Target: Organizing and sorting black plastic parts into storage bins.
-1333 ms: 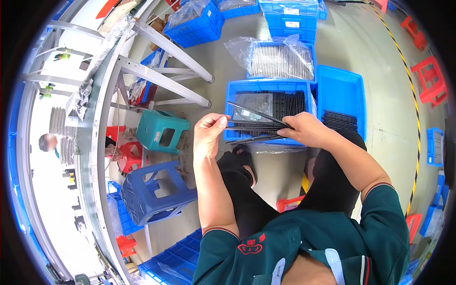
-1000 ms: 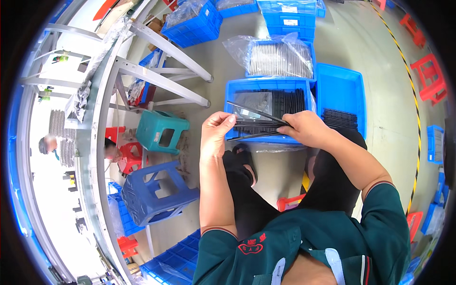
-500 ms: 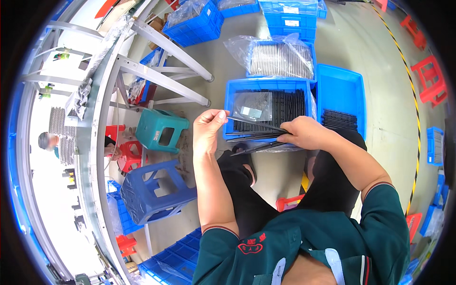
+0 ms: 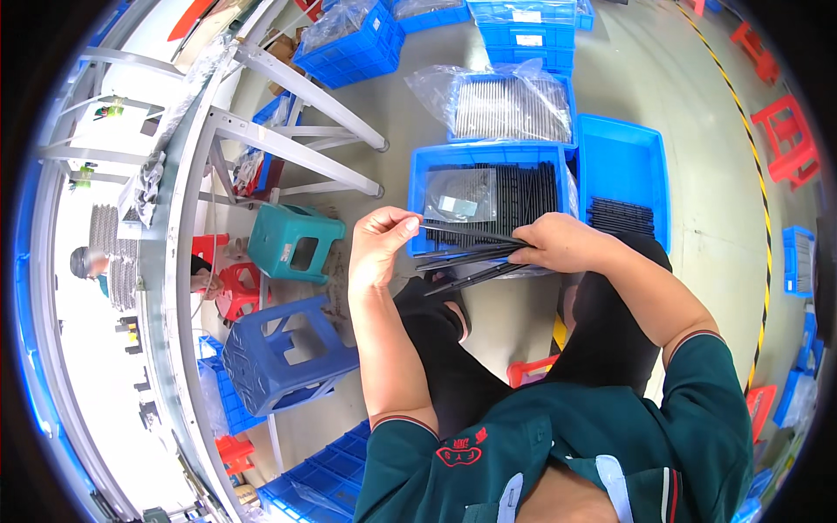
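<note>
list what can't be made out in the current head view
Head view:
Right ends of the black rods: hidden inside the right hand.
Left tip of the top rod: covered by the left hand.
Any print on the pale label: too small to read.
Lower-left blue crate: cut off by the bottom edge.

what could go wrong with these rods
The black rods fan out from the right hand, so some might slip loose. Their lowest tip shows past the near edge of the blue bin, so a dropped one could miss it. The left hand pinches one near its end, which could flex it.
</note>
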